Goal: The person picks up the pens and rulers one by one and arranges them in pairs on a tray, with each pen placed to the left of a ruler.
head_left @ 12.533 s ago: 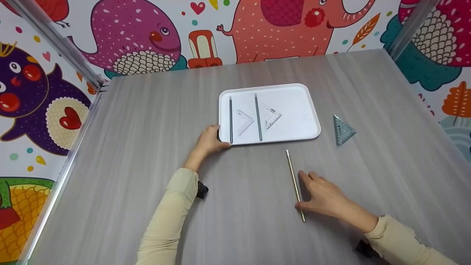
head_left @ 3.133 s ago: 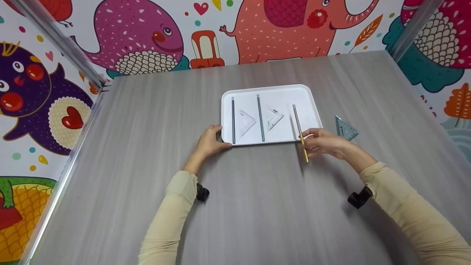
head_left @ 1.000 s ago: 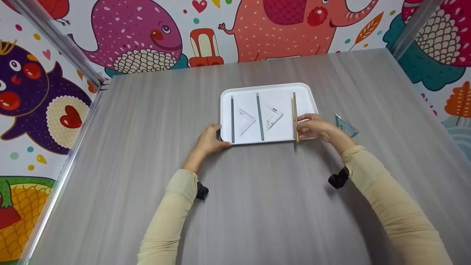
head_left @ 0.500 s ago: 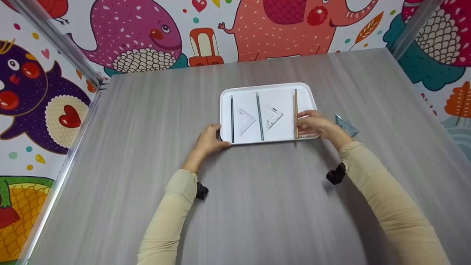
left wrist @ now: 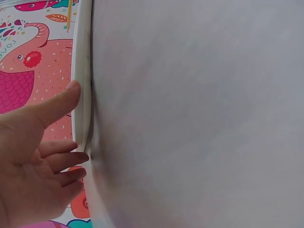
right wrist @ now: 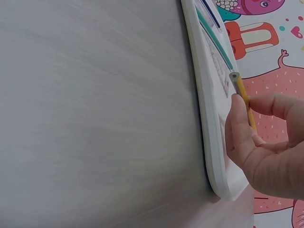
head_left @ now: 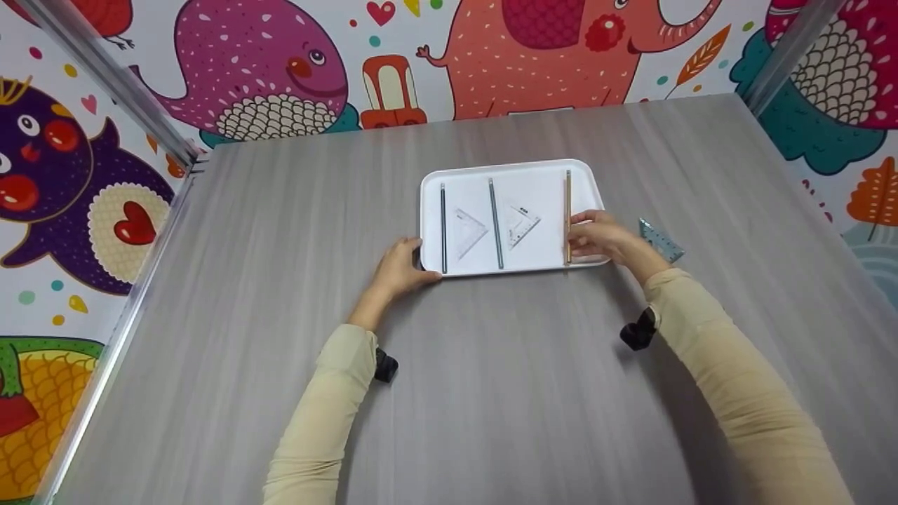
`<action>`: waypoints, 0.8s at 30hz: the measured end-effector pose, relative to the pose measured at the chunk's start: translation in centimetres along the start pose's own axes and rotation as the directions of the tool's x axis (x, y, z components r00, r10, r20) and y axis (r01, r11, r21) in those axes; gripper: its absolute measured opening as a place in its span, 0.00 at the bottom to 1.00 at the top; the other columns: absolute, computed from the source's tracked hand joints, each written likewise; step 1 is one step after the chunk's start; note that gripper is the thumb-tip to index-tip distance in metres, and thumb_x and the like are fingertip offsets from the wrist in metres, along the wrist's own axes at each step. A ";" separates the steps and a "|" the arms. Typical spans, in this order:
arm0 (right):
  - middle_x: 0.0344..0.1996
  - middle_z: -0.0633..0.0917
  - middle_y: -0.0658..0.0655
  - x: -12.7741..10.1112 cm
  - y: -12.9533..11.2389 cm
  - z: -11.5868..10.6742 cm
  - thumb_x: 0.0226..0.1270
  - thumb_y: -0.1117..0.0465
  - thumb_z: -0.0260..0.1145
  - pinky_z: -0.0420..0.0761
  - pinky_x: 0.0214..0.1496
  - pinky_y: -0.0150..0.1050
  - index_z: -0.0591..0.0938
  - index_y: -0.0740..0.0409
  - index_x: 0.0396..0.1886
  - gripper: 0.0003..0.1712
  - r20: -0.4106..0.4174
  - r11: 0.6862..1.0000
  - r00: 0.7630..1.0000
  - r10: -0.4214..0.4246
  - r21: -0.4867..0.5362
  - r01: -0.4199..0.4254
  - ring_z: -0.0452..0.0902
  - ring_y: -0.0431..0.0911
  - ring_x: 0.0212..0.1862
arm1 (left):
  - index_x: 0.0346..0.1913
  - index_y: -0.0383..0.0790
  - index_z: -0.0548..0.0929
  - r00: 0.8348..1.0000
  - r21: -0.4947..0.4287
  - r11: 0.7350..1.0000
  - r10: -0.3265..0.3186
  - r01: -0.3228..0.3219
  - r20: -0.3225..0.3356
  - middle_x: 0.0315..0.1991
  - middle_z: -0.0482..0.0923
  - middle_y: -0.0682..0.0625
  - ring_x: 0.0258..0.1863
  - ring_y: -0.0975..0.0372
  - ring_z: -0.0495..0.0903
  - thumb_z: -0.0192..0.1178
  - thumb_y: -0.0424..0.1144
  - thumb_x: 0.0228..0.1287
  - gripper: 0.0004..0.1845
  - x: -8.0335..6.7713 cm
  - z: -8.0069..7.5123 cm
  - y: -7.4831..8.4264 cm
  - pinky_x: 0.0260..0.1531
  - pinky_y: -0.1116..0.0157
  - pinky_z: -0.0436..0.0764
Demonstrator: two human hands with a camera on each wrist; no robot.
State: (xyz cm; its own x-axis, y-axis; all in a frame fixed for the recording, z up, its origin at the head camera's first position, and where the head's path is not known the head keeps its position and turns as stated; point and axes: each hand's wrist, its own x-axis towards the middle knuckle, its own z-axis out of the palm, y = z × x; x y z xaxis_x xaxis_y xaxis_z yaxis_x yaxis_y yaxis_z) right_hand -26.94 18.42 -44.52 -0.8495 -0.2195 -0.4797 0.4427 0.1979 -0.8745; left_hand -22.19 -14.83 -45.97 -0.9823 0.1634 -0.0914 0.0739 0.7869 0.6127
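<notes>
My right hand (head_left: 596,236) pinches a gold-yellow pencil (head_left: 567,203) between thumb and fingers over the right part of the white tray (head_left: 540,263). In the right wrist view its near end is raised beside the tray's rim; whether the far end touches the tray I cannot tell. My left hand (head_left: 401,268) holds the tray's near left corner, thumb on the front edge and fingers round the left side. Lying in the tray are a dark pencil (head_left: 443,228), a clear set square (head_left: 471,233), a green pencil (head_left: 496,223) and another clear set square (head_left: 523,226).
A grey-green set square (head_left: 659,240) lies on the table (head_left: 484,393) right of the tray, partly hidden behind the right hand and wrist. Cartoon-printed walls (head_left: 540,63) border the table at the back and sides.
The right hand took the pencil from the table in front, carried it over the tray, then shifted it slightly right and away. The left hand has stayed at the tray's corner.
</notes>
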 end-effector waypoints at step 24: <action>0.17 0.74 0.48 1.2 -0.2 1.3 0.58 0.70 0.53 0.78 0.24 0.29 0.64 0.71 0.49 0.18 -0.062 0.997 0.998 -0.026 -0.080 0.021 0.72 0.36 0.19 | 0.57 0.25 0.70 1.000 -0.018 1.000 0.018 -0.018 -0.014 0.56 0.69 0.32 0.57 0.46 0.67 0.71 0.39 0.43 0.37 -0.1 0.1 0.0 0.59 0.56 0.63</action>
State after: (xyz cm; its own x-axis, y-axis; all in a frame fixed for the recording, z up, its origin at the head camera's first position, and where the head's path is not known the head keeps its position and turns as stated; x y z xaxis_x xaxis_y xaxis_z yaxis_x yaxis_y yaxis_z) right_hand -27.67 16.84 -45.02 -0.8770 -0.1646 -0.4514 0.4004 0.2689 -0.8760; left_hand -22.12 -14.76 -46.01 -0.9832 0.1688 -0.0690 0.0886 0.7730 0.6282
